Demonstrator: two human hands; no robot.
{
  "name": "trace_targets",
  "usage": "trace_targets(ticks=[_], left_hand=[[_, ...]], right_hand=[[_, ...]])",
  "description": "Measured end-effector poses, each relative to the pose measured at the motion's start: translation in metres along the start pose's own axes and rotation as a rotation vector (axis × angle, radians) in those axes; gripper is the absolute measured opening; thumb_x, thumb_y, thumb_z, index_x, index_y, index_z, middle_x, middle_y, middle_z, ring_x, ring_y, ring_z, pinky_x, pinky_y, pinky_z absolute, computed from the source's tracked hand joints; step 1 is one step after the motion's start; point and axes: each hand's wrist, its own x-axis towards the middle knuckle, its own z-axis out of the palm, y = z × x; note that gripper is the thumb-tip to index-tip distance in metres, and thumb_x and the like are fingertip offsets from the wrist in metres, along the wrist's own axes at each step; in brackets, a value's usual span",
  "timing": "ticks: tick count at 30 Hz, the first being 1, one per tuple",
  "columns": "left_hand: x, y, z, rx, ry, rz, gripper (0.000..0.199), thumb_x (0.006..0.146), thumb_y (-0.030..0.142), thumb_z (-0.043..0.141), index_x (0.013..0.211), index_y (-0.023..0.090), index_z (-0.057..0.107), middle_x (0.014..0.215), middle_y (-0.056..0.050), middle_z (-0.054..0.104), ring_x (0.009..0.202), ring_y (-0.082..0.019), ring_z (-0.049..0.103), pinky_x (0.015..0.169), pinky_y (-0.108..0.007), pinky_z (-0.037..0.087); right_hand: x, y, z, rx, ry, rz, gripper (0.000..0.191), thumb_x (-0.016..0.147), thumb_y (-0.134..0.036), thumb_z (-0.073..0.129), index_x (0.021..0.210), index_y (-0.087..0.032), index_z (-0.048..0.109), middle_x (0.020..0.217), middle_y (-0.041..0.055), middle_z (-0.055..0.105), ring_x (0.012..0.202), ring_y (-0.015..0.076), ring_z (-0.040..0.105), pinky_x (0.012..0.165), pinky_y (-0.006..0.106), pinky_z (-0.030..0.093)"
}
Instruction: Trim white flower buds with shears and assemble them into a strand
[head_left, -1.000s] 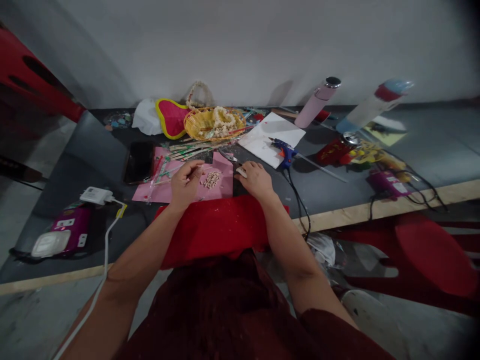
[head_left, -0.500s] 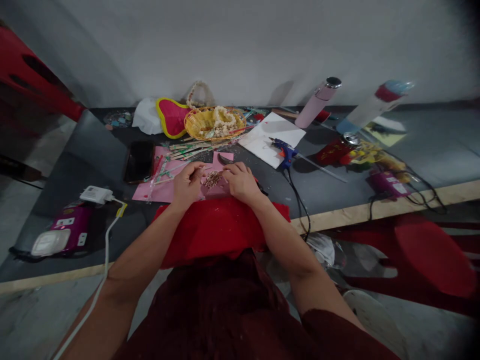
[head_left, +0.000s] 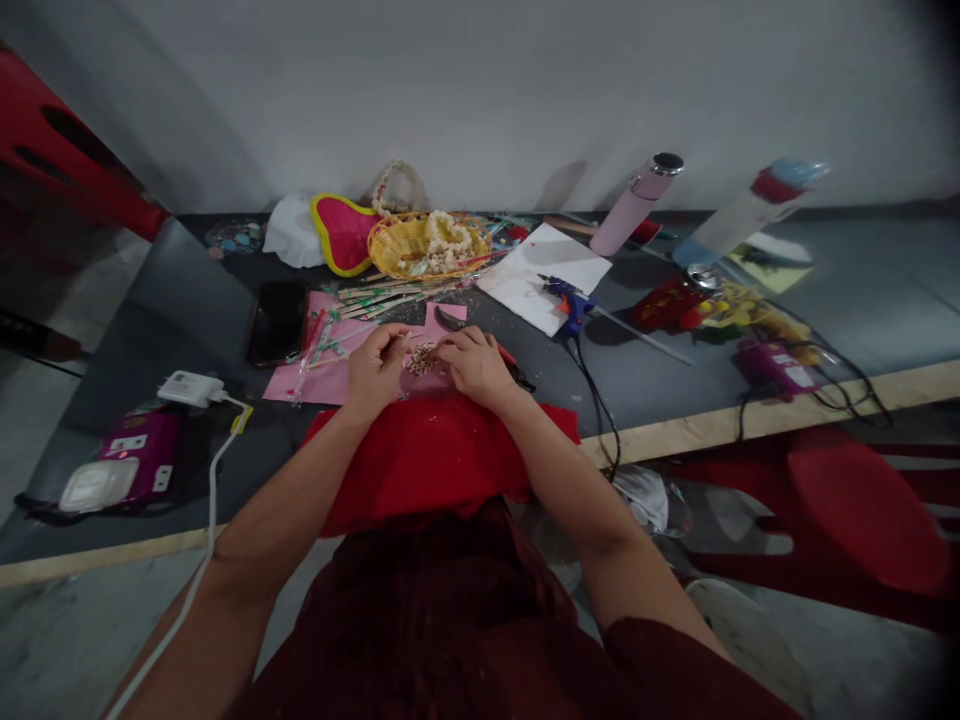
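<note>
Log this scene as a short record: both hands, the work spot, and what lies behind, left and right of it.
Left hand: by the pile, fingers curled; anything held is too small to tell
Right hand: fingertips at the pile's right edge
Work spot: small pale pieces on pink paper
Behind: sticks, yellow basket
Left: phone
Right: glue gun, nozzle over white sheet

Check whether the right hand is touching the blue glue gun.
Apart: the head view shows a strip of dark tabletop between the right hand and the blue glue gun.
</note>
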Motion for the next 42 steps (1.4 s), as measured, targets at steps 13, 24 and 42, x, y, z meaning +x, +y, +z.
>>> trace_targets(ticks=[13, 24, 42], left_hand=[[0.0, -0.005, 0.003, 0.005, -0.092, -0.031, 0.019, 0.086, 0.03, 0.053, 0.097, 0.019, 0.063, 0.086, -0.002, 0.07, 0.079, -0.014, 0.065, 0.072, -0.025, 0.048], [-0.003, -0.005, 0.005, 0.104, -0.174, 0.026, 0.021, 0.083, 0.023, 0.054, 0.098, 0.02, 0.069, 0.094, -0.003, 0.073, 0.083, -0.015, 0.066, 0.075, -0.027, 0.049], [-0.002, 0.003, 0.003, 0.063, -0.272, 0.089, 0.018, 0.086, 0.028, 0.052, 0.092, 0.02, 0.066, 0.082, -0.001, 0.07, 0.072, -0.014, 0.062, 0.067, -0.024, 0.047]], right_hand=[[0.005, 0.003, 0.004, 0.11, 0.072, 0.021, 0.025, 0.093, -0.022, 0.041, 0.104, -0.021, 0.064, 0.121, 0.0083, 0.061, 0.113, 0.025, 0.046, 0.094, 0.042, 0.037], [0.006, -0.007, 0.016, 0.53, 0.271, 0.013, 0.016, 0.09, -0.024, 0.041, 0.101, -0.018, 0.051, 0.098, 0.0086, 0.061, 0.095, 0.0185, 0.056, 0.087, 0.033, 0.045], [0.003, -0.009, 0.011, 0.598, 0.323, -0.015, 0.017, 0.093, -0.032, 0.045, 0.1, -0.02, 0.054, 0.099, 0.0085, 0.063, 0.095, 0.0185, 0.058, 0.085, 0.033, 0.047]])
